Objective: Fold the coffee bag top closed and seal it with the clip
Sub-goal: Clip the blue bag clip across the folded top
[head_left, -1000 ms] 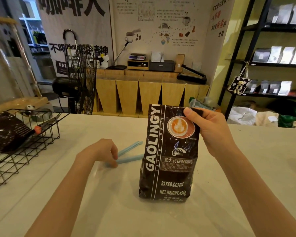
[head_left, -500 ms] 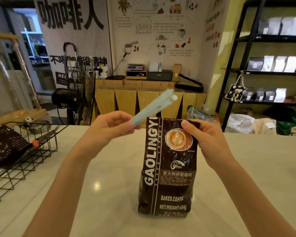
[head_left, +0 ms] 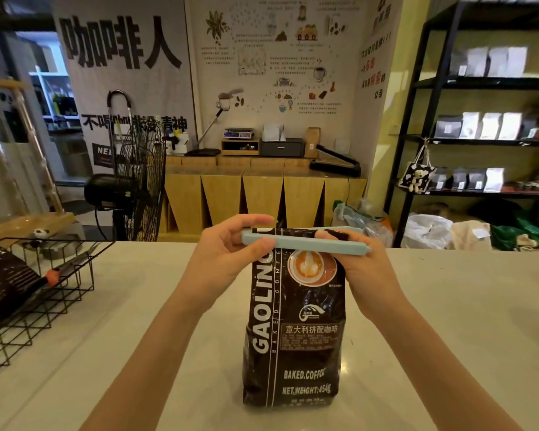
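Note:
A dark brown coffee bag (head_left: pixel 293 331) with white lettering stands upright on the white counter (head_left: pixel 448 321), its top folded over. A long light-blue clip (head_left: pixel 318 244) lies level across the folded top, its two arms on either side of the fold. My left hand (head_left: pixel 224 259) pinches the clip's left end between thumb and fingers. My right hand (head_left: pixel 364 272) grips the bag's top right corner behind the clip's right end; its fingertips show between the clip arms.
A black wire basket (head_left: pixel 44 293) on the counter's left holds another dark bag and an orange-handled tool. Beyond the counter are a black floor fan (head_left: pixel 134 181), a wooden cabinet and black shelves (head_left: pixel 479 141) with bags on the right.
My left hand picked the clip up from the counter, raised it, and has now brought it level across the bag's folded top. My right hand kept hold of the bag's top.

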`<state>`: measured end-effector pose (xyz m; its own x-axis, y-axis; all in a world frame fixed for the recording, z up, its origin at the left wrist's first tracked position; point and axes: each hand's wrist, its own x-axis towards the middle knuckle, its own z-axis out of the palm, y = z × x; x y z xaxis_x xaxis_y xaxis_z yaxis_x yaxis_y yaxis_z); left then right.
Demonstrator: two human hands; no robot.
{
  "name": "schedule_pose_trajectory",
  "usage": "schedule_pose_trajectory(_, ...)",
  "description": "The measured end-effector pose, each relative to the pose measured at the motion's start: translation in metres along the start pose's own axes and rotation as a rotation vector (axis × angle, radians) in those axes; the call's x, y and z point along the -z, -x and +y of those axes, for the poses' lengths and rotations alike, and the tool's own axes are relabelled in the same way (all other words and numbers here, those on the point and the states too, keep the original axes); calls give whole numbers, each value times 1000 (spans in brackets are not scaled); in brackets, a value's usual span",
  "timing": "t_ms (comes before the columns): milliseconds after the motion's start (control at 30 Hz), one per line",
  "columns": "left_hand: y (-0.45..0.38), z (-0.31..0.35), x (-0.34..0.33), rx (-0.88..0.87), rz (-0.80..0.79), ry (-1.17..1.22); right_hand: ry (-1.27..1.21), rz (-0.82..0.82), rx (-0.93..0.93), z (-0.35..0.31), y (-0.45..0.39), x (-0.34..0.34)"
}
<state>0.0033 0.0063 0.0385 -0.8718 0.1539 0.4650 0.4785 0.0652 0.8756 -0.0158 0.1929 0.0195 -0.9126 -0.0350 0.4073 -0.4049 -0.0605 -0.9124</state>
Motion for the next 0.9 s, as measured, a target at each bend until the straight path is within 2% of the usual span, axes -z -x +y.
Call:
schedule_pose_trajectory(267,1,5,3,15,-30,-29,59,-68,76,-1,2,2)
schedule_pose_trajectory(367,1,4,0,-5,17,-15,80,-192,-25,0,-2,9)
schedule_pose_trajectory(467,1,1,-1,-12,46,3,-91,-275,-166,-8,-4,14)
schedule_pose_trajectory(600,0,-2,-1,-28,70,-17,-54,-189,-164,-21,-5,24)
schedule_pose_trajectory(700,-1,-4,-1,-45,92,-21,99,-229,-75,-10,-4,35)
schedule_pose_trajectory(900,0,-4,-1,-52,110,-33,-6,-144,30,0,-4,32)
